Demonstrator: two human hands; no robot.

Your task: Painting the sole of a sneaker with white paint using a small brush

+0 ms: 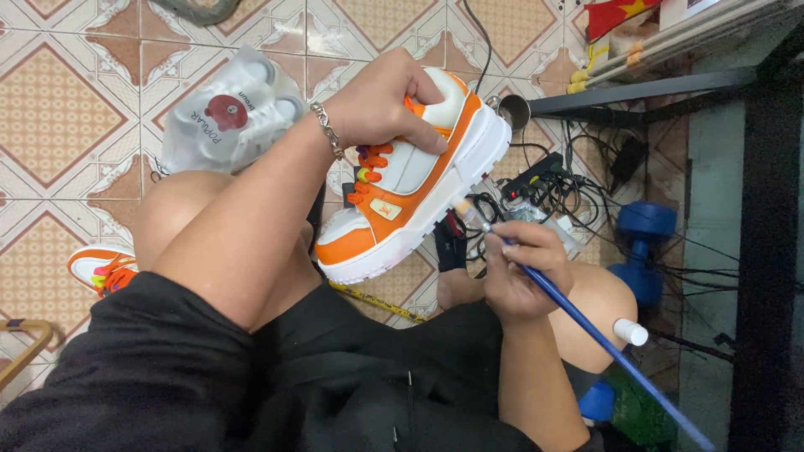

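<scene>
My left hand (381,105) grips an orange and white chunky sneaker (414,180) by its collar and holds it tilted above my lap, toe pointing down-left. Its laces are orange with colourful tips. My right hand (521,269) pinches a long blue-handled paintbrush (603,343); the brush tip touches the white midsole at the sneaker's side. A silver bracelet (328,130) circles my left wrist.
The matching sneaker (100,266) lies on the tiled floor at left. A translucent plastic bag (230,113) sits behind my knee. Tangled cables and a power strip (544,180), a blue dumbbell (643,251), a small white-capped bottle (630,331) and a metal cup (512,109) crowd the right.
</scene>
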